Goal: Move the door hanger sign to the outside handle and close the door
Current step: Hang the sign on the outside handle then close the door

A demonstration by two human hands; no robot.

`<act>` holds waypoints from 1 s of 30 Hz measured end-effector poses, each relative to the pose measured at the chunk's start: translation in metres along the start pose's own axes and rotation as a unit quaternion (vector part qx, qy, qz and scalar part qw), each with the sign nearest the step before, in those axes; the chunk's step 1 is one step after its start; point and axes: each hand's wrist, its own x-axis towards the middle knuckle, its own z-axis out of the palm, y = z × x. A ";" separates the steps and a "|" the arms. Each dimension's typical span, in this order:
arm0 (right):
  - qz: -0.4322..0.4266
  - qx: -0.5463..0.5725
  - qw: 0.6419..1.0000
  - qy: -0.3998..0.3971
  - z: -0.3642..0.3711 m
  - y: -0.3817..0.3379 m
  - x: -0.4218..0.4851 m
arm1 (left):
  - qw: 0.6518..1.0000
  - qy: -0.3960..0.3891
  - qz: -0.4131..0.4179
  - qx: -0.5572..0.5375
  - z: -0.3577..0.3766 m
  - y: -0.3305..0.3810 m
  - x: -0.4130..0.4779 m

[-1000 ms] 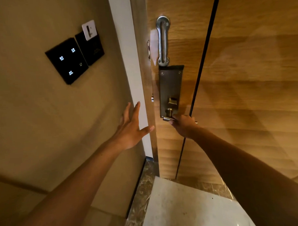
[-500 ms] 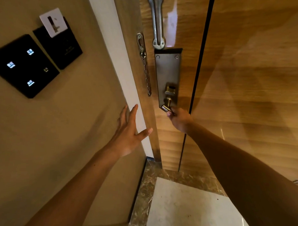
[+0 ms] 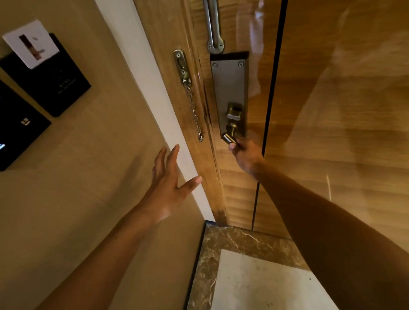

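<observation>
With the door point(image 3: 336, 104) seated against its frame point(image 3: 174, 109), I judge closing nearly complete; right hand point(image 3: 246, 154) fingers grip the handle point(image 3: 230, 136), left hand point(image 3: 170, 186) fingers spread wide; no sign visible.

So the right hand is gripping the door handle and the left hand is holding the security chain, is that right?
Not quite. The head view shows the left hand open and empty, spread near the white door frame, apart from the security chain. The right hand does grip the door handle.

Faint print on the black card holder point(image 3: 55, 83) is too small to read.
</observation>
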 end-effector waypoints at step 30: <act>-0.064 -0.597 0.797 -0.068 -0.060 -0.077 -0.075 | 0.996 0.077 0.032 0.038 -0.042 -0.020 -0.145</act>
